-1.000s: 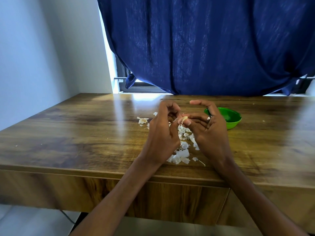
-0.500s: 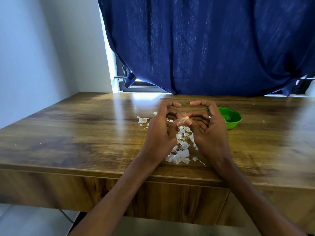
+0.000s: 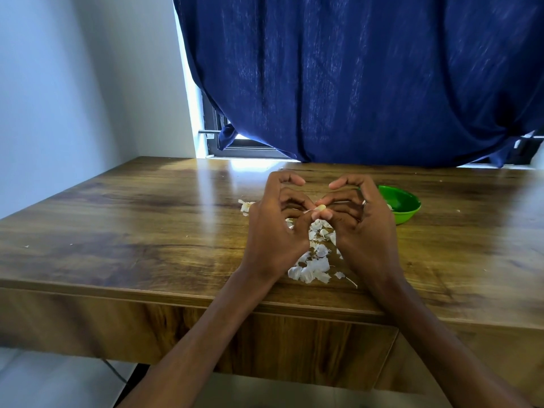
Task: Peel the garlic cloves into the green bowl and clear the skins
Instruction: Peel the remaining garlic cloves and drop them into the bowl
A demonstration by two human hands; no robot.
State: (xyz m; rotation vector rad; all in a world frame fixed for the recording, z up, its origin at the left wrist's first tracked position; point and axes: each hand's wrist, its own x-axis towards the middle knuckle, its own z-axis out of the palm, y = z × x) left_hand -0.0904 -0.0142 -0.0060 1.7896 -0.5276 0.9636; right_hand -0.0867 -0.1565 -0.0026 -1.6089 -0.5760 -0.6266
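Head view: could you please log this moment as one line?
hands: both pinch clove | skins: on table | bowl: right

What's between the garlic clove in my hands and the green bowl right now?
Nothing on the table blocks the way. The garlic clove is pinched between both hands, and only the right hand itself sits between it and the green bowl, hiding the bowl's near-left rim.

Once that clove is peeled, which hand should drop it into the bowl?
Right. The green bowl sits just beyond the right hand, on that side of the table. Both hands pinch the garlic clove, but the left hand would probably have to cross over the right to reach it.
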